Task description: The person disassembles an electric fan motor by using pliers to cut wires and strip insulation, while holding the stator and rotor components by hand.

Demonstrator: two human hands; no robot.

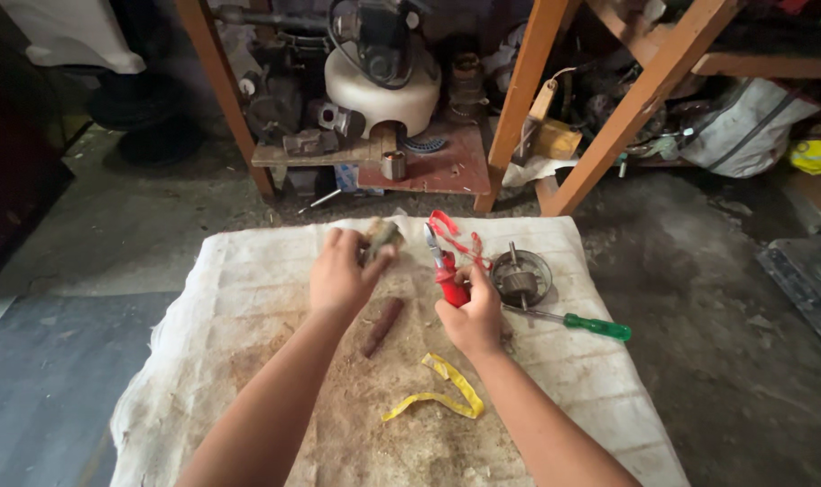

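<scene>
Hands meet over the middle of a dusty white cloth [248, 298] spread on the concrete floor [717, 298]. The left hand [338, 280] is curled shut around a small greenish-brown part [381, 236], which it lifts clear of the cloth; only the part's top shows above the fingers, so its exact shape is hard to tell, though it looks like a small wound or metal piece. The right hand [472, 316] is closed on the red handles of a pair of pliers [442, 271], whose metal nose points up and towards the held part without quite touching it.

Just beside the pliers, behind them, a loose red cord [456, 236] curls on the cloth. To the right of the right hand sits a round metal rotor with a wire cage [520, 278], and a screwdriver with a green handle [577, 320] lies just below it, its shaft running towards the right hand. Between the two forearms lie a short brown rod [382, 326] and, nearer the camera, a twisted yellow strip [442, 388].

Beyond the cloth, a low wooden shelf [428, 167] under orange-brown wooden legs [519, 99] carries a cream round housing [383, 90] and dark machine parts. A small yellow-brown box [555, 138] lies by the legs, and a white sack [749, 126] slumps at far right.
</scene>
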